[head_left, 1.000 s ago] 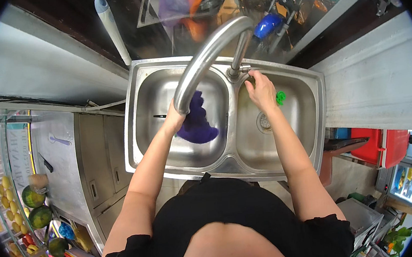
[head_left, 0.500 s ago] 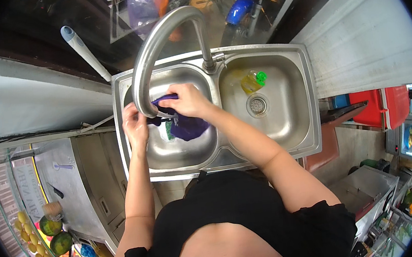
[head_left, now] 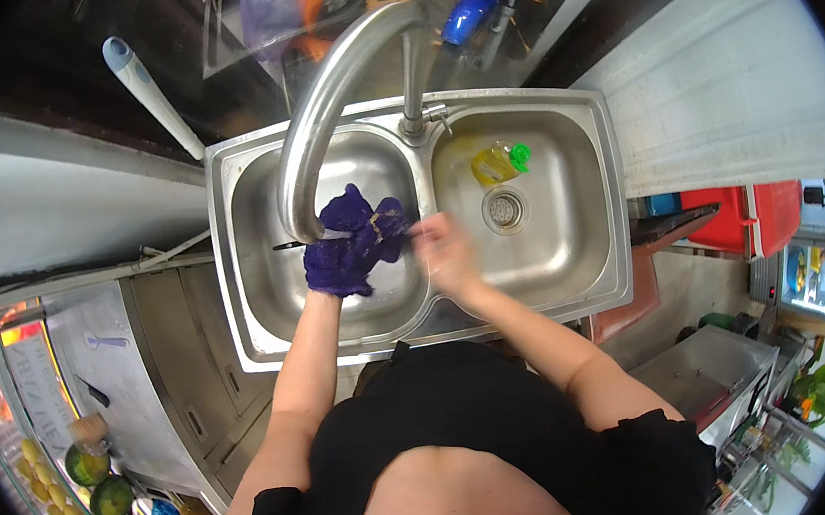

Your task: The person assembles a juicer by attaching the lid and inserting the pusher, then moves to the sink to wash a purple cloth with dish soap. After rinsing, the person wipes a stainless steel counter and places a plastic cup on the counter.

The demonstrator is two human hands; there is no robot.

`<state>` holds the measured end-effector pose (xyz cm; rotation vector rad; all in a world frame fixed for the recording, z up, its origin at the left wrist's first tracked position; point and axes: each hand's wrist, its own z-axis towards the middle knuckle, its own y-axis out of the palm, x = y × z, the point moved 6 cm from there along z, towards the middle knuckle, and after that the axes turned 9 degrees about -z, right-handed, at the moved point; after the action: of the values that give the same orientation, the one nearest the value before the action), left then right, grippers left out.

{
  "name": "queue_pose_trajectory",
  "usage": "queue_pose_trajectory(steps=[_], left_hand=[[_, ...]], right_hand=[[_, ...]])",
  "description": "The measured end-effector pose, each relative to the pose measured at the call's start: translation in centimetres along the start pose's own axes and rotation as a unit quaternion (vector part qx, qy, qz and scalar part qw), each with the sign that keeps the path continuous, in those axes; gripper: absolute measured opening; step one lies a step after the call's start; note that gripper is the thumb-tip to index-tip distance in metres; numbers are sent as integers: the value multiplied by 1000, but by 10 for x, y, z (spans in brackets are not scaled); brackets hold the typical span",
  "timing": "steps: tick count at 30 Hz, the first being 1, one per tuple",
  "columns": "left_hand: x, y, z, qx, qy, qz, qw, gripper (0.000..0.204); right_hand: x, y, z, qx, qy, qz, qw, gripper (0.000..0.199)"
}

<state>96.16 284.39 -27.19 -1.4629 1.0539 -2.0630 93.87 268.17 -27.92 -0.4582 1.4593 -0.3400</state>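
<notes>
A wet, crumpled purple cloth (head_left: 343, 265) lies over my left hand, under the tap spout (head_left: 303, 219), in the left basin of the steel sink. It hides that hand from the wrist on, so its fingers do not show. Pale yellowish bits stick to the cloth's right side. My right hand (head_left: 448, 256) is smeared by motion above the sink divider. Its fingertips are close to the cloth's right edge; whether they touch it I cannot tell. A thin dark object (head_left: 285, 246) sticks out left of the spout.
In the right basin (head_left: 572, 241), a yellow bottle (head_left: 493, 164) with a green cap lies beside the drain (head_left: 503, 210). The curved steel tap (head_left: 319, 86) arches over the left basin. A white-and-grey handle (head_left: 149, 96) leans at the sink's back left. Watermelons (head_left: 111, 498) are at lower left.
The purple cloth has spread over my left hand, which has moved right. My right hand has come off the cloth's top, toward the divider. The green patch beneath the cloth no longer shows.
</notes>
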Motion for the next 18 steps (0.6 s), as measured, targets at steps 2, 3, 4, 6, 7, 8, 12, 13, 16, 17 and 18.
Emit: queue_pose_trajectory(steps=[2, 3, 4, 6, 7, 8, 12, 13, 16, 17, 18], left_hand=[[2, -12, 4, 11, -32, -130, 991, 32], [2, -15, 6, 17, -34, -161, 986, 31], [3, -19, 11, 24, -7, -120, 992, 32], [21, -31, 32, -30, -72, -92, 993, 35], [17, -38, 38, -17, -89, -108, 990, 34], [10, -43, 40, -2, -102, -122, 987, 34], [-11, -46, 29, 71, -132, -180, 972, 33], [-13, -45, 25, 79, -135, -190, 969, 33], [-13, -40, 18, 90, -129, -204, 966, 32], [-12, -38, 15, 90, -125, -207, 966, 32], [-9, -36, 13, 89, -115, -208, 967, 32]], right_hand=[[114, -45, 4, 149, 169, -99, 969, 43], [159, -63, 13, 159, 244, -107, 951, 56], [173, -72, 24, 193, 267, -86, 940, 61], [193, -77, 51, 212, 228, -25, 950, 68], [197, -74, 64, 194, 165, 16, 967, 70], [200, -71, 74, 177, 102, 58, 977, 72], [191, -63, 91, 147, 131, 117, 973, 49], [189, -66, 92, 143, 134, 99, 976, 46], [165, -77, 94, 97, 116, 8, 989, 42], [144, -83, 92, 58, 91, -45, 993, 45], [118, -91, 90, 20, 65, -101, 993, 48]])
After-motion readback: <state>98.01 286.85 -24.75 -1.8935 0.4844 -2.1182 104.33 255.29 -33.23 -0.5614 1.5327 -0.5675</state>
